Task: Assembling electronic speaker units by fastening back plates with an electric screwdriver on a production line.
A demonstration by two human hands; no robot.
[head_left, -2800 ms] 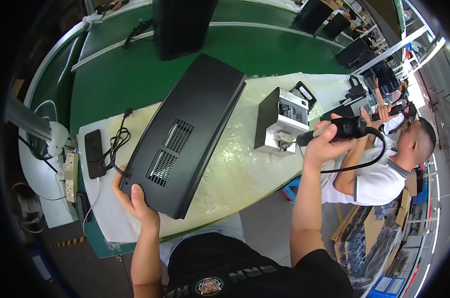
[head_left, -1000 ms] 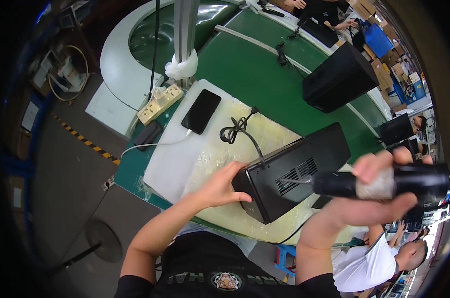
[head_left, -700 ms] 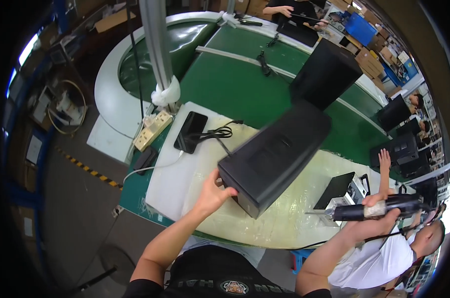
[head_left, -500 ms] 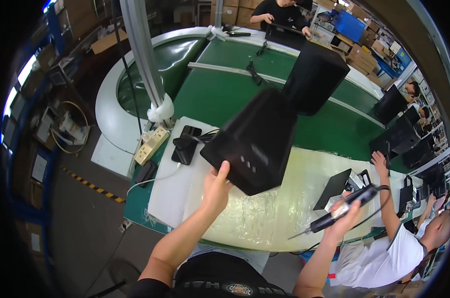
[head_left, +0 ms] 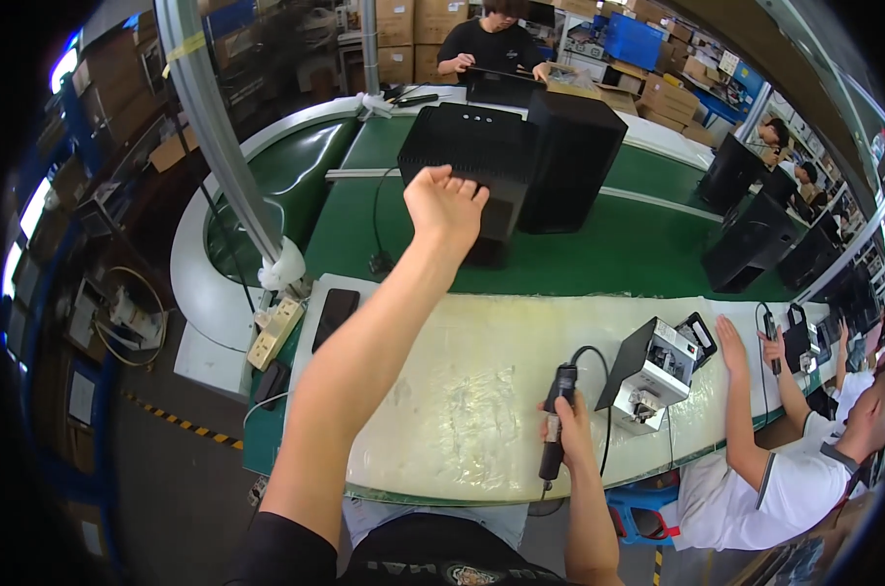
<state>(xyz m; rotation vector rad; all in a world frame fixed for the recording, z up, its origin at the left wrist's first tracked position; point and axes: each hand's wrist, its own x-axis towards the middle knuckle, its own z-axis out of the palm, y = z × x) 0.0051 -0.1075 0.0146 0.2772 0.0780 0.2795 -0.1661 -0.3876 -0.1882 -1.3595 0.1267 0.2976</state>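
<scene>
On the green conveyor belt (head_left: pixel 354 220) stands a black box with a ribbed edge (head_left: pixel 462 137), directly left of a tall black cabinet (head_left: pixel 574 161). My left hand (head_left: pixel 446 210) reaches far forward to the near side of the box, fingers curled in with nothing seen in them. Whether the knuckles touch the box, I cannot tell. My right hand (head_left: pixel 571 430) is wrapped round a black electric screwdriver (head_left: pixel 555 415), held upright with its tip down over the table's near edge. Its cable loops up and to the right.
A film-covered worktop (head_left: pixel 462 391) lies before me. A phone (head_left: pixel 336 317) and a power strip (head_left: pixel 274 334) are at its left. An opened black-and-metal housing (head_left: pixel 657 376) stands right, near a co-worker's arm (head_left: pixel 745 420). A metal post (head_left: pixel 218 146) rises at left; another person (head_left: pixel 491 49) works opposite.
The black box, held up by my left hand, has been set down on the belt, and that hand has let go. My right hand brought the screwdriver left, turning its tip down.
</scene>
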